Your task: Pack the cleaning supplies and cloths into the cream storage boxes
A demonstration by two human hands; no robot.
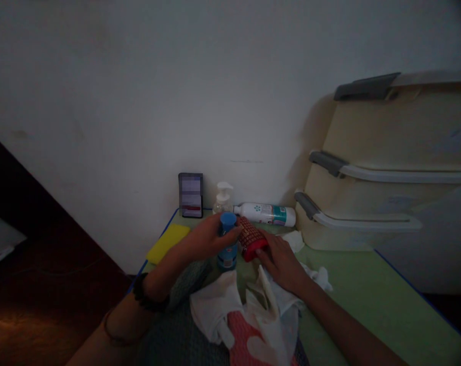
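Observation:
My left hand (202,240) curls round the upper part of a blue bottle (227,256) with a blue cap, its thumb across the front. The bottle stands upright on the green tabletop. My right hand (281,259) grips the near end of a red item with a tan grid pattern (252,236); its exact kind I cannot make out. That item leans close beside the bottle's cap. Below both hands lies a crumpled white cloth with a red print (249,325), partly over a dark grey-green textile (184,290).
Behind my hands are a clear pump bottle (223,198), a white bottle on its side (268,214) and a phone (191,195) propped against the wall. At left lies a yellow flat item (168,244). Stacked cream storage bins (367,203) stand on the right of the green table (367,295).

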